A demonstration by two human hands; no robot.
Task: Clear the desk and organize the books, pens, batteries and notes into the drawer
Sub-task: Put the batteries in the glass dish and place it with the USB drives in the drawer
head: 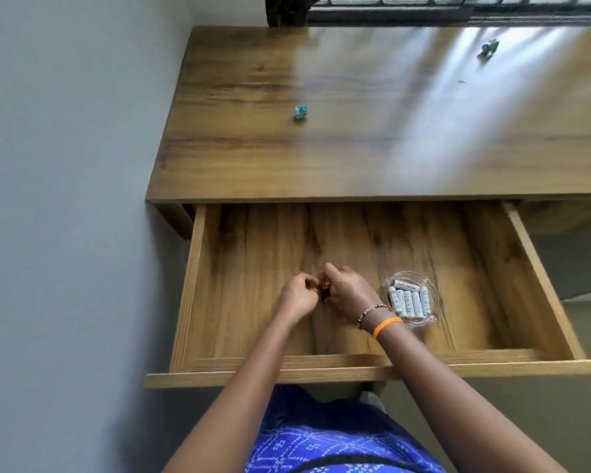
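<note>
Nearest the camera, a blue patterned garment (338,438) is seen below the drawer's front edge, and both forearms are extended over that edge into the open drawer (492,268), presumably because the sorting is being done inside it rather than on the desk.

Over the drawer floor, left of centre, the left hand (299,295) and the right hand (350,295) are brought together, fingers curled inward around a small dark object (428,295). It is pinched between the fingertips of both hands; what it is cannot be told, since it is mostly hidden and blurred. That two hands are used suggests it is being fastened, opened or adjusted before being set down. An orange band (388,326) and a thin chain bracelet (372,310) are worn on the right wrist.

Just beside the right wrist, a clear dish (430,317) is set on the drawer floor, and the white batteries (408,300) are laid side by side in it, likely so that they are kept from rolling about. The remaining drawer floor in view is bare wood; no books, pens or notes are seen in it.

Further off, on the desk (355,158), a small crumpled teal scrap (301,112) lies toward the left, and a second one (488,48) lies well apart at the far right, near the window (458,5). These are judged to be left for clearing.
</note>
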